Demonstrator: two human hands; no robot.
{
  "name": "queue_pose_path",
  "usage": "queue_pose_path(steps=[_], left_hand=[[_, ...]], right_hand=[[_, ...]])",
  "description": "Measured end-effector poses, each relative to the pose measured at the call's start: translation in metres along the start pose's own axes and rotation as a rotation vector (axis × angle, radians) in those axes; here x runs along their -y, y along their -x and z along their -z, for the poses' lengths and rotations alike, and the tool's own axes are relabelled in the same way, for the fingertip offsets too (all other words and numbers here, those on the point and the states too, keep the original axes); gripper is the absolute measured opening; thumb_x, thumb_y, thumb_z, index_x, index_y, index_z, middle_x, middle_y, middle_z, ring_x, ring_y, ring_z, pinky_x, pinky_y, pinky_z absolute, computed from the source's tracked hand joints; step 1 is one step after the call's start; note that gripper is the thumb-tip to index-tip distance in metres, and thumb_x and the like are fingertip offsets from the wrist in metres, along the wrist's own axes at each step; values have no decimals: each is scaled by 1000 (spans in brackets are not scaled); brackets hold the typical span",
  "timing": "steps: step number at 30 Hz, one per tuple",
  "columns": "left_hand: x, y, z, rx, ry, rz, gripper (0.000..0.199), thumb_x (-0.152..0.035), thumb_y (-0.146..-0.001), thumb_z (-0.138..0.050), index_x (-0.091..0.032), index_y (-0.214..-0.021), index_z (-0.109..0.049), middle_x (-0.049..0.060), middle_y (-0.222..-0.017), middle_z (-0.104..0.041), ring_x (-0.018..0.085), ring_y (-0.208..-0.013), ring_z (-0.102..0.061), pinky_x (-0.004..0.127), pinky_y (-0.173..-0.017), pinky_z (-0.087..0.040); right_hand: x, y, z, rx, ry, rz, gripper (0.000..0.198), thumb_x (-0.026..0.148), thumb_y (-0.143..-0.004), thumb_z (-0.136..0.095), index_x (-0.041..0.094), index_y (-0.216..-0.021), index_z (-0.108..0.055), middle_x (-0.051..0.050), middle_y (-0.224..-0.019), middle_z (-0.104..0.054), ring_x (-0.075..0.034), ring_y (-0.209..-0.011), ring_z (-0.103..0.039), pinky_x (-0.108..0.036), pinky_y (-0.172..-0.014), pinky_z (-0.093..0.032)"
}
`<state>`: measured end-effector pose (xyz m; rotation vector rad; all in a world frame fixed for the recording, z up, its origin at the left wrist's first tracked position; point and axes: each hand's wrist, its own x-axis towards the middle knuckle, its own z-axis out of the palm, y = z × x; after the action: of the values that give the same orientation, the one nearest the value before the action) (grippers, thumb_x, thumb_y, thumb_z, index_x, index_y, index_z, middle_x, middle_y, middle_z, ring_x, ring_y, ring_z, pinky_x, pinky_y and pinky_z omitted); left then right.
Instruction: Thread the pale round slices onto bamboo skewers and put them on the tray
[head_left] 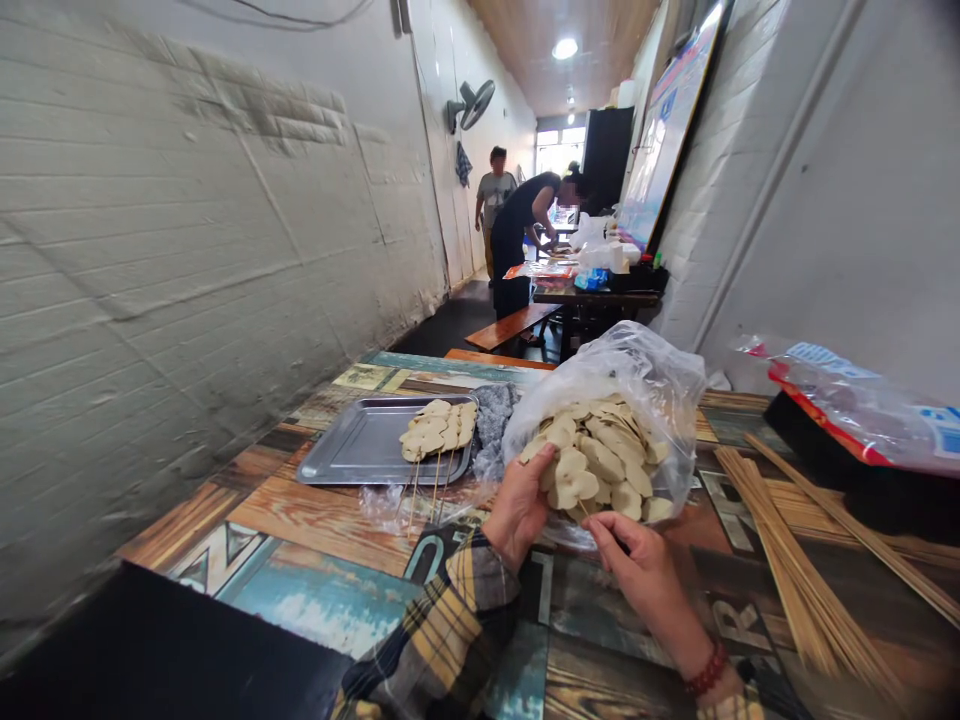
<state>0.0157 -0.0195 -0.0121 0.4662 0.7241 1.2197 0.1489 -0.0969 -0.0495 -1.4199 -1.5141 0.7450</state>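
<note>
My left hand (523,502) is closed on a pale, flat, wavy-edged food slice (573,478) in front of an open clear plastic bag (660,370). My right hand (637,562) pinches a thin bamboo skewer (584,509), whose upper end meets the lower edge of that slice. A heap of similar pale slices (626,440) fills the bag. To the left, a metal tray (360,440) carries several skewers threaded with slices (439,430), their sticks jutting over its near edge. Loose bamboo skewers (795,570) lie on the table right of my right hand.
A black tray with red-edged clear packaging (847,410) stands at the right edge. Crumpled grey plastic (493,425) sits between tray and bag. Beyond the patterned table (315,540) are a bench (510,328), another cluttered table (600,297), and two people (521,225).
</note>
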Motion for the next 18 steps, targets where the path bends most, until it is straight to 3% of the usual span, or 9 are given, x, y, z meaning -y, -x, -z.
queue_pose_path(steps=[18], left_hand=[[11, -1, 1, 15, -73, -40, 47, -34, -60, -81, -9, -96, -65, 8, -76, -70, 22, -75, -68, 35, -77, -53]], right_hand=[[1, 2, -4, -58, 36, 41, 39, 48, -87, -49, 18, -69, -67, 3, -49, -54, -13, -47, -50, -21, -48, -38]])
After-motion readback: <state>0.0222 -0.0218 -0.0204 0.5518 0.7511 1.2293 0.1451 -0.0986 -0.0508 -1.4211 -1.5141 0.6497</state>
